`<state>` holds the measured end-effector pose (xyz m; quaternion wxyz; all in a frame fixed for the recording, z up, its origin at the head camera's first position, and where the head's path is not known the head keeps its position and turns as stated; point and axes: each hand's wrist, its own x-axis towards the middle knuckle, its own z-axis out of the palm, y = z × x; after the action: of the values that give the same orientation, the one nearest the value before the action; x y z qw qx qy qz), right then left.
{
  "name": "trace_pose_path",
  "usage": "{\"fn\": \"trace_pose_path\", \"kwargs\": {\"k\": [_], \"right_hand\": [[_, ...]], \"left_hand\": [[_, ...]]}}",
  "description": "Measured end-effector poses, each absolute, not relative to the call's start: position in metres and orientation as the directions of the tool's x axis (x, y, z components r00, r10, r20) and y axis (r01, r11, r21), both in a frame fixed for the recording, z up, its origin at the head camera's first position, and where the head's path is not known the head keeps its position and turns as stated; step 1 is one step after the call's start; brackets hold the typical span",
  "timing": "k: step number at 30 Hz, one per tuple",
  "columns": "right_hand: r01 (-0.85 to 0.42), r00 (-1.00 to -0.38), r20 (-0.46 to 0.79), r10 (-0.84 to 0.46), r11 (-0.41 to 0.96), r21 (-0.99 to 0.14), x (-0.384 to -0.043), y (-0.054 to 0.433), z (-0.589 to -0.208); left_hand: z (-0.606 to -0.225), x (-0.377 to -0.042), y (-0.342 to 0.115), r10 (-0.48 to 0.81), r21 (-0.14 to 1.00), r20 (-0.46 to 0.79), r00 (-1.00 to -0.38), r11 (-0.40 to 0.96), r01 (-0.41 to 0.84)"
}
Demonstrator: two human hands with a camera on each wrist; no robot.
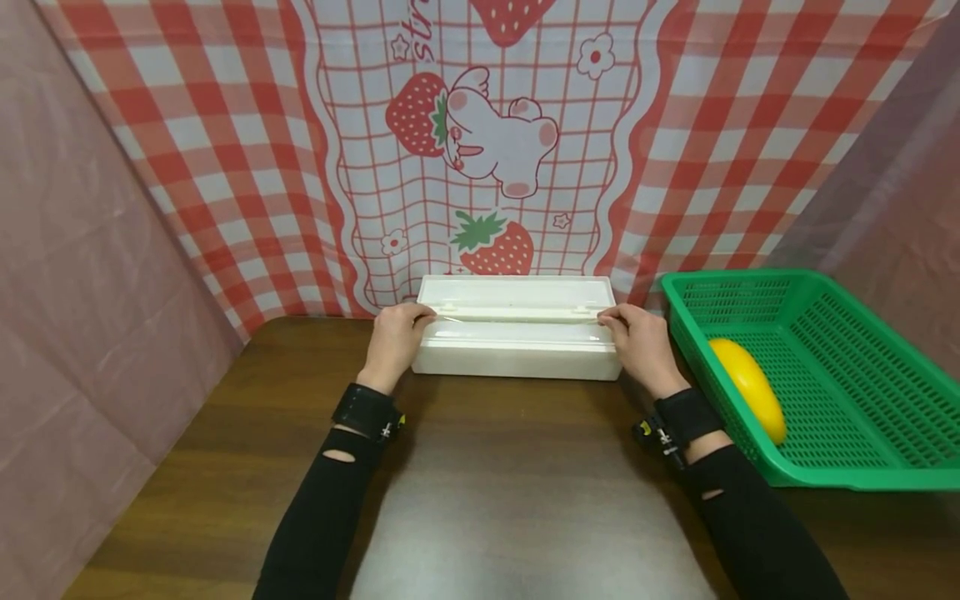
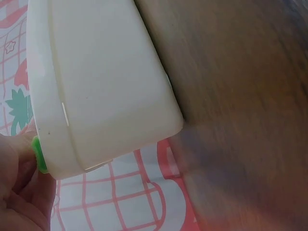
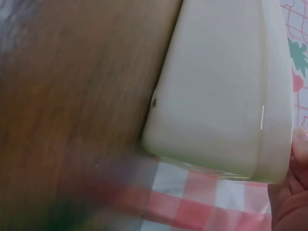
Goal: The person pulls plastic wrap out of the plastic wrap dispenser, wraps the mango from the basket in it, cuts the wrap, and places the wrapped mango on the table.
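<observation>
A long white plastic wrap dispenser sits on the table against the patterned cloth, its lid raised at the back. Clear plastic wrap stretches across its opening. At the left end, my left hand pinches the wrap's edge between thumb and fingertips. My right hand pinches the same edge at the right end. The left wrist view has a green tab on the dispenser's end, beside the left fingers. In the right wrist view the right fingertips are partly hidden behind the dispenser's rim.
To the right stands a green plastic basket with a smooth yellow oblong object inside, close to my right forearm. A red-and-white checked cloth hangs behind the wooden table. Pink cloth hangs at the left.
</observation>
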<state>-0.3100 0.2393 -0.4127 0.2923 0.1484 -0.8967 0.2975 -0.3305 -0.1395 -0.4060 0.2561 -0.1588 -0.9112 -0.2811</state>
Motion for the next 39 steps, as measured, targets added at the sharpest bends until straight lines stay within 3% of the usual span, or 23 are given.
{"fn": "trace_pose_path", "kwargs": {"k": [21, 39], "right_hand": [[-0.499, -0.727, 0.677, -0.111, 0.763, -0.411, -0.306, 0.240, -0.402], [-0.468, -0.738, 0.671, -0.073, 0.772, -0.430, -0.301, 0.237, -0.391]], "left_hand": [[-0.397, -0.327, -0.141, 0.127, 0.416, 0.628, -0.768, 0.779, 0.469], [-0.388, -0.324, -0.143, 0.112, 0.401, 0.674, -0.731, 0.774, 0.489]]}}
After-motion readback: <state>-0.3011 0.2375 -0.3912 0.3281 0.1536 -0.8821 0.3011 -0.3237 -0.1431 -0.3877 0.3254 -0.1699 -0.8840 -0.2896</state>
